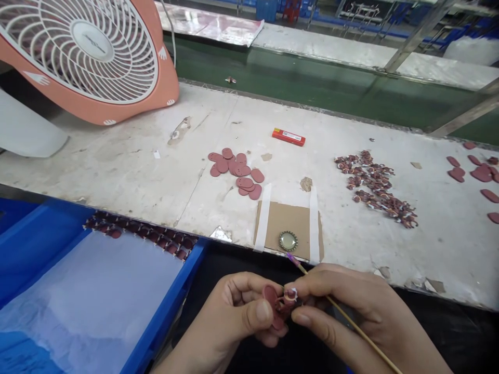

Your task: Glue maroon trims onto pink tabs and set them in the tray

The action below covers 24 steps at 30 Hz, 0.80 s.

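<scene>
My left hand [244, 311] pinches a dark red oval disc [268, 294] between thumb and fingers. Against the disc sits a small red-brown figurine [290, 297] with a whitish band, gripped by the thumb and fingertips of my right hand [346, 309]. A thin wooden stick [358, 328] with a purple tip also runs through my right hand, its tip pointing up at the table edge. Just beyond that tip, a bottle cap [288, 240] lies on a cardboard piece [286, 215] taped down with white strips. Where disc and figurine meet is partly hidden by my fingers.
Loose oval discs [241, 169] lie beyond the cardboard, with a heap of small figurines [374, 182] to the right and more discs [483, 172] past it. A red box [288, 137] lies farther back. An orange fan [167, 67] stands left; a blue bin [167, 301] holds rows of pieces.
</scene>
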{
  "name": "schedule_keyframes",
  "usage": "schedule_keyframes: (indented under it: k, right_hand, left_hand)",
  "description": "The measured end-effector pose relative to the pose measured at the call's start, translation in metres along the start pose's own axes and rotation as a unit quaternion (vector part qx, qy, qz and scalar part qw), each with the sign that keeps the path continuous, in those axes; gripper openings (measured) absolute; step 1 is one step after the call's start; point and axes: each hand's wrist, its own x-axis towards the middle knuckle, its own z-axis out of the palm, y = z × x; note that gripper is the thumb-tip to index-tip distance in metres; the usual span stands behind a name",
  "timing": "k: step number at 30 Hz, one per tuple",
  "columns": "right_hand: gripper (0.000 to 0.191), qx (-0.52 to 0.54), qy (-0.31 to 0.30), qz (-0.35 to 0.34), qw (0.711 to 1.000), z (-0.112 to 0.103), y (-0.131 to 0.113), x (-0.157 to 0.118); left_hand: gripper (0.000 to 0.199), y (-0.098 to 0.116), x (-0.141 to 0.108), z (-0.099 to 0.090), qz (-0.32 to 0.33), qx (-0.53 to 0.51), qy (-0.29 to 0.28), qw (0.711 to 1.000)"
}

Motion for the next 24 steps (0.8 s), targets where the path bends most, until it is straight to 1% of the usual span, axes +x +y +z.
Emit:
schedule_keyframes:
  k: [5, 8, 13, 18, 24]
  right_hand:
    - [0.023, 0.017, -0.028, -0.009, 0.999, -0.0028, -0.0031, -0.0010]
    - [0.023, 0.016, -0.033, -0.013, 0.999, -0.0034, -0.0019, -0.0005]
    - [0.019, 0.005, -0.033, -0.006, 0.999, -0.0017, 0.0016, 0.0010]
    - [0.018, -0.003, -0.046, 0.001, 0.999, -0.0012, 0.0029, -0.0003]
    - [0.020, 0.005, -0.038, 0.003, 0.999, 0.0018, 0.0029, 0.0017]
  left_hand:
    - [0.038, -0.0002, 0.0001, -0.0018, -0.011, -0.004, 0.004, 1.000]
    - [0.037, -0.0001, -0.0004, -0.0027, -0.013, -0.007, 0.008, 1.000]
    - [0.036, 0.0002, -0.0006, -0.0030, -0.015, -0.010, 0.009, 1.000]
    - [0.036, 0.0007, -0.0015, -0.0028, -0.041, -0.021, 0.015, 0.999]
    - [0.035, 0.0003, -0.0020, -0.0029, -0.047, -0.043, 0.018, 0.998]
